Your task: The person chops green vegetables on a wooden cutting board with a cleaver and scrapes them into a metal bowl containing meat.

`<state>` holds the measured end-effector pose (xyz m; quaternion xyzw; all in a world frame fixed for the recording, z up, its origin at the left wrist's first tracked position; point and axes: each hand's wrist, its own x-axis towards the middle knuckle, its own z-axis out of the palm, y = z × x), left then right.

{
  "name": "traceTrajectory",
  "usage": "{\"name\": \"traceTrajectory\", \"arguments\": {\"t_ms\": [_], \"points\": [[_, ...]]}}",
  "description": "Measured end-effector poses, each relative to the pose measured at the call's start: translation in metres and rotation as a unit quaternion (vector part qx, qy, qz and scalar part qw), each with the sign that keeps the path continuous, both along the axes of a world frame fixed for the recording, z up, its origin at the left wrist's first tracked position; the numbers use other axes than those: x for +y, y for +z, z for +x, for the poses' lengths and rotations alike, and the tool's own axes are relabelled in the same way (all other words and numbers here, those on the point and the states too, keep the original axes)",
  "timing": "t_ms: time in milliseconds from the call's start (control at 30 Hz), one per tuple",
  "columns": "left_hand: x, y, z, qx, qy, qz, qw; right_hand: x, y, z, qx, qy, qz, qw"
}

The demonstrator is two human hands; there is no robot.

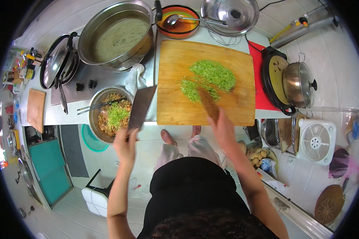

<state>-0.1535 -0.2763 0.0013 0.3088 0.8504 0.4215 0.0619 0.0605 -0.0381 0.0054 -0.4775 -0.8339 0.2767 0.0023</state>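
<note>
My left hand (pixel 125 145) grips the handle of a cleaver (pixel 141 106), its broad blade raised over the right rim of a metal bowl (pixel 92 119). The bowl holds a mixed filling with chopped greens (pixel 118 116) on top, and chopsticks (pixel 100 105) rest across it. My right hand (pixel 223 127) holds a second blade, probably another cleaver (pixel 208 104), blurred, with its far end at the finely chopped greens (pixel 214 74) on the wooden cutting board (pixel 176 112). The greens lie in two adjoining heaps.
Behind the bowl stands a large steel pot (pixel 83 44) of noodles in liquid, with a white cloth (pixel 136 78) beside it. An orange bowl (pixel 194 13) with a ladle (pixel 173 19) and a glass lid (pixel 230 15) lie behind the board. A black electric pan (pixel 266 70) is at right.
</note>
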Motion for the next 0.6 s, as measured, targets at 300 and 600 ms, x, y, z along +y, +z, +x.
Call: {"name": "traceTrajectory", "arguments": {"t_ms": [300, 600], "points": [[0.122, -0.093, 0.004, -0.326, 0.028, 0.060, 0.943, 0.015, -0.066, 0.076, 0.105, -0.180, -0.062, 0.976], [0.152, -0.097, 0.028, -0.301, -0.046, -0.012, 0.952, 0.026, -0.131, 0.033, 0.109, -0.186, -0.075, 0.974]]}}
